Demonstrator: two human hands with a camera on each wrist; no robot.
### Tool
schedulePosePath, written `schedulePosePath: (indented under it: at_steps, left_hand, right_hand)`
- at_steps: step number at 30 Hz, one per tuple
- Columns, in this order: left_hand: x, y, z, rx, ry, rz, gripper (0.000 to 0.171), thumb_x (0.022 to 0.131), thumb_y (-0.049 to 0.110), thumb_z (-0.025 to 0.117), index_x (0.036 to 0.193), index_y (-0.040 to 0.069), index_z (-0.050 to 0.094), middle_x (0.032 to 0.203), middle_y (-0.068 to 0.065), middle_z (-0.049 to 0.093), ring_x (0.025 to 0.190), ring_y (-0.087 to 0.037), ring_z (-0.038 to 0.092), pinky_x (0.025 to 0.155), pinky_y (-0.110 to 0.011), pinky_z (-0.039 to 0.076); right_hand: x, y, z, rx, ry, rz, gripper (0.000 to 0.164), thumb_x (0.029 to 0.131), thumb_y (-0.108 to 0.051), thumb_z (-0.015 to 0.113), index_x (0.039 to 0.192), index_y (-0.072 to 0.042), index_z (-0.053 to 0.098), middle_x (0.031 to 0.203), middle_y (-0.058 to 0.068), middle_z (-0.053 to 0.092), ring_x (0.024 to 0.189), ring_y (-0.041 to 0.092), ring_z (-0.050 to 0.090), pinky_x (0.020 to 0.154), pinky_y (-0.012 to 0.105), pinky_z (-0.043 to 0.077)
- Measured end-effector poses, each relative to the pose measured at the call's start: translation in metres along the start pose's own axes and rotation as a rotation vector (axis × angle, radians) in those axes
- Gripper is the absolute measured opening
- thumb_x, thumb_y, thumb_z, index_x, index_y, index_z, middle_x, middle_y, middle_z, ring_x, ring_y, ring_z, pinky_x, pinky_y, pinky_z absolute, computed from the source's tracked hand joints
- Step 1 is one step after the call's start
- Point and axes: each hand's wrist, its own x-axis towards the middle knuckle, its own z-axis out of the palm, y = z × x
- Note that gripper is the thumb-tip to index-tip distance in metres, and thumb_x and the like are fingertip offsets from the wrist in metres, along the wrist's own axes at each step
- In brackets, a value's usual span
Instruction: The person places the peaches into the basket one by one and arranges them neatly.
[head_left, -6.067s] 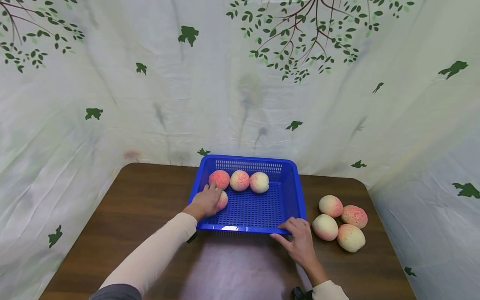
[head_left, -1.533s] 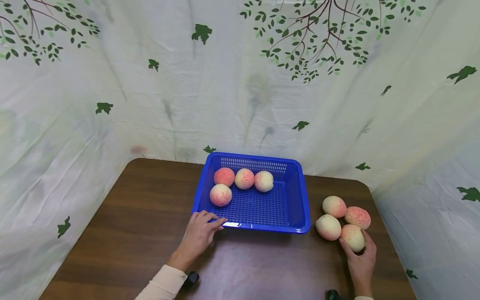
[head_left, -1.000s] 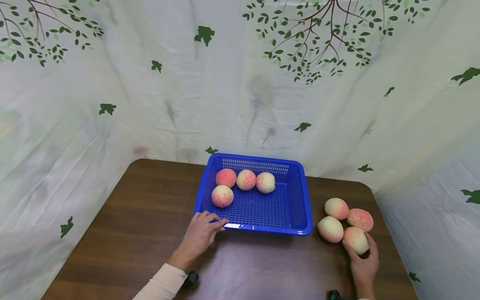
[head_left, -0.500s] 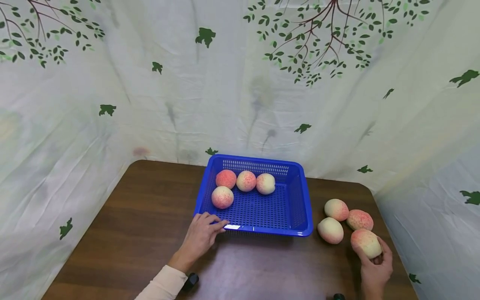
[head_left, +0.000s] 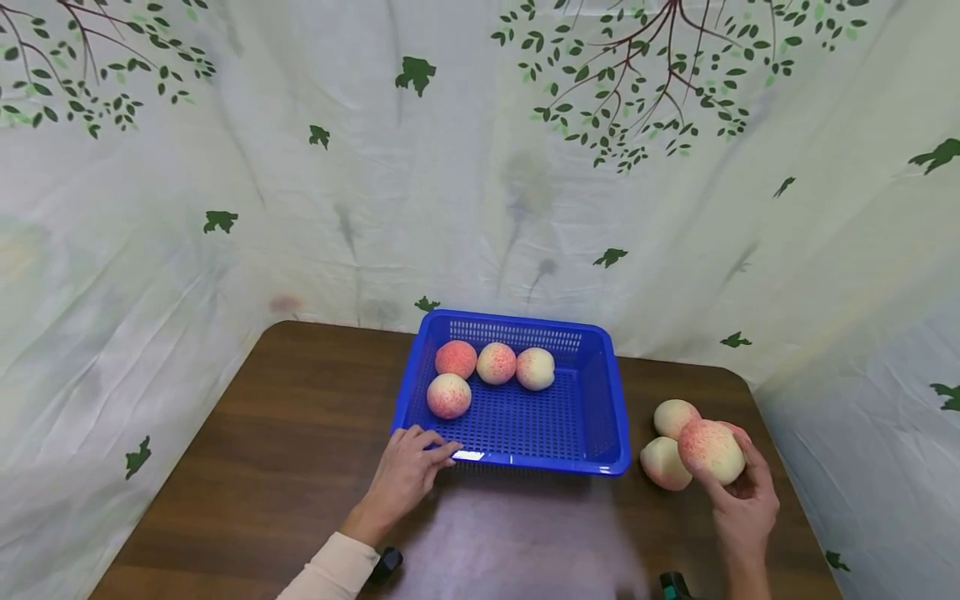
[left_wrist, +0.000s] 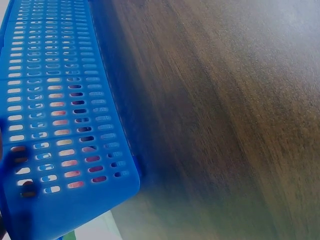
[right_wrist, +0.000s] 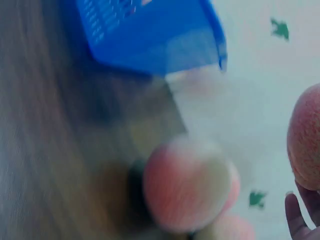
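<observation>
My right hand (head_left: 750, 504) holds a pink-and-cream peach (head_left: 711, 452) between thumb and fingers, raised over the loose group at the table's right. In the right wrist view the held peach (right_wrist: 306, 140) shows at the right edge, fingers below it. Beneath it lie a pale peach (head_left: 676, 417), another pale peach (head_left: 664, 463) and a redder peach (head_left: 731, 427), mostly hidden. My left hand (head_left: 405, 471) grips the front left rim of a blue plastic basket (head_left: 525, 461). Several peaches sit inside: a back row of three and one peach (head_left: 449, 396) in front at the left.
The dark brown wooden table (head_left: 315, 400) carries everything. Behind it hangs a pale cloth (head_left: 465, 208) printed with leaves and branches. A dark wrist device (head_left: 386, 564) shows below the left hand. The basket's slotted side wall (left_wrist: 60, 120) fills the left wrist view's left part.
The right hand has gripped the nearest peach of the right group, drawn it away, then lifted it up and leftward. Earlier, the left hand moved from inside the basket to its front rim.
</observation>
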Motion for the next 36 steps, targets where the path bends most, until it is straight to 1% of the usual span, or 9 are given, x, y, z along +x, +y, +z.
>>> schedulePosePath:
  at_steps: [3,7,12,19,22,25,28,33,36]
  left_hand:
    - [-0.001,0.0,0.0,0.002,-0.002,-0.002,0.024,0.073,0.016,0.082,0.096,0.021,0.079,0.083,0.006,0.067,0.073,-0.015,0.053,0.066,-0.032,0.038]
    - [-0.002,0.0,0.0,-0.004,0.001,-0.006,0.024,0.072,0.015,0.083,0.095,0.021,0.079,0.082,0.006,0.067,0.073,-0.016,0.052,0.066,-0.033,0.038]
    - [-0.002,0.0,0.001,-0.017,0.014,-0.005,0.025,0.07,0.014,0.084,0.094,0.02,0.079,0.081,0.006,0.066,0.073,-0.015,0.052,0.066,-0.033,0.038]
    - [-0.002,-0.001,0.0,-0.022,0.027,0.007,0.023,0.072,0.014,0.082,0.095,0.019,0.079,0.08,0.005,0.066,0.072,-0.016,0.052,0.065,-0.032,0.038]
    - [-0.001,0.0,0.0,-0.022,0.017,0.004,0.022,0.074,0.016,0.081,0.095,0.02,0.079,0.081,0.006,0.066,0.072,-0.015,0.051,0.065,-0.032,0.037]
    - [0.0,0.0,0.0,-0.026,0.007,0.005,0.022,0.075,0.017,0.08,0.096,0.02,0.079,0.081,0.006,0.066,0.072,-0.015,0.051,0.065,-0.031,0.036]
    - [0.002,0.0,0.001,-0.02,0.003,0.01,0.022,0.075,0.018,0.081,0.096,0.02,0.079,0.081,0.006,0.066,0.072,-0.015,0.051,0.065,-0.03,0.035]
    - [0.002,-0.002,0.001,-0.017,0.008,0.011,0.023,0.073,0.018,0.082,0.096,0.021,0.079,0.081,0.006,0.066,0.071,-0.015,0.051,0.064,-0.03,0.036]
    - [0.0,-0.003,0.001,-0.02,0.016,0.016,0.024,0.072,0.018,0.083,0.095,0.02,0.079,0.08,0.006,0.066,0.07,-0.015,0.051,0.063,-0.03,0.035]
  right_hand:
    - [-0.003,-0.013,0.019,-0.031,-0.062,-0.017,0.066,0.071,0.027,0.068,0.132,0.005,0.054,0.126,0.009,0.056,0.106,0.014,0.056,0.083,0.013,0.046]
    - [-0.005,-0.02,0.041,-0.082,-0.11,0.034,0.067,0.071,0.024,0.069,0.132,0.002,0.054,0.12,0.001,0.056,0.104,0.012,0.055,0.084,0.011,0.045]
    - [-0.005,-0.022,0.067,-0.135,-0.247,0.049,0.067,0.074,0.018,0.071,0.135,0.001,0.049,0.125,0.0,0.049,0.11,0.014,0.05,0.089,0.011,0.042]
    - [-0.004,-0.021,0.105,-0.216,-0.403,0.125,0.073,0.077,0.006,0.076,0.14,-0.006,0.043,0.132,0.005,0.045,0.115,0.017,0.047,0.09,0.011,0.041]
    - [-0.003,-0.017,0.118,-0.258,-0.447,0.133,0.074,0.076,0.001,0.079,0.141,-0.009,0.043,0.136,0.009,0.046,0.115,0.019,0.047,0.094,0.018,0.041]
    - [-0.003,-0.013,0.132,-0.275,-0.485,0.14,0.075,0.075,-0.003,0.081,0.14,-0.011,0.045,0.137,0.012,0.046,0.116,0.024,0.047,0.099,0.033,0.04]
    - [-0.005,-0.009,0.147,-0.286,-0.517,0.135,0.076,0.073,-0.005,0.084,0.139,-0.01,0.046,0.136,0.014,0.047,0.116,0.027,0.047,0.098,0.045,0.04]
    - [-0.009,0.001,0.171,-0.314,-0.577,0.13,0.077,0.069,-0.008,0.086,0.136,-0.011,0.049,0.13,0.013,0.052,0.112,0.026,0.049,0.09,0.045,0.044]
    - [-0.011,0.007,0.184,-0.336,-0.615,0.158,0.079,0.069,-0.007,0.085,0.138,-0.009,0.046,0.13,0.016,0.051,0.111,0.029,0.049,0.086,0.043,0.045]
